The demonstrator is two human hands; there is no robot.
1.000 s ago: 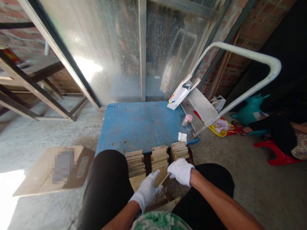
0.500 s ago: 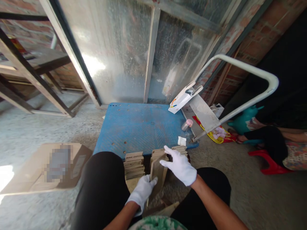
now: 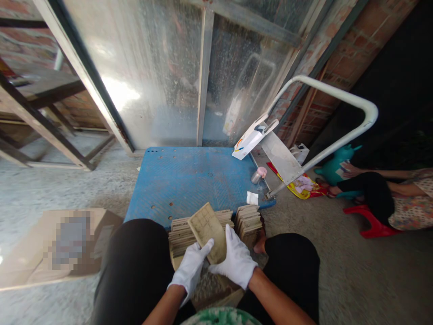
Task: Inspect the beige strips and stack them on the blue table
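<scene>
Between my knees I hold a flat, yellowish-brown rectangular slab (image 3: pixel 207 225), its broad face tilted up and marked with faint lines. My left hand (image 3: pixel 192 264), in a white glove, grips its lower left edge with the thumb on the face. On the opposite edge is my right hand (image 3: pixel 237 259), also gloved, its fingers around the right side and its thumb at the bottom. Behind the slab a row of similar thin slabs (image 3: pixel 181 237) stands packed on edge, partly hidden. Another row (image 3: pixel 248 221) stands beyond my right hand.
A blue platform trolley (image 3: pixel 182 176) with a white handle (image 3: pixel 338 92) lies ahead. On it are a paper bag (image 3: pixel 248 142), a pink-lidded bottle (image 3: pixel 259 175) and a white packet (image 3: pixel 252 197). A cardboard box (image 3: pixel 30 239) is at left; a person (image 3: pixel 375 192) sits at right.
The slab has turned from nearly edge-on to face up, and moved up and left. My right hand, apart from it with fingers spread before, has come down onto its right edge.
</scene>
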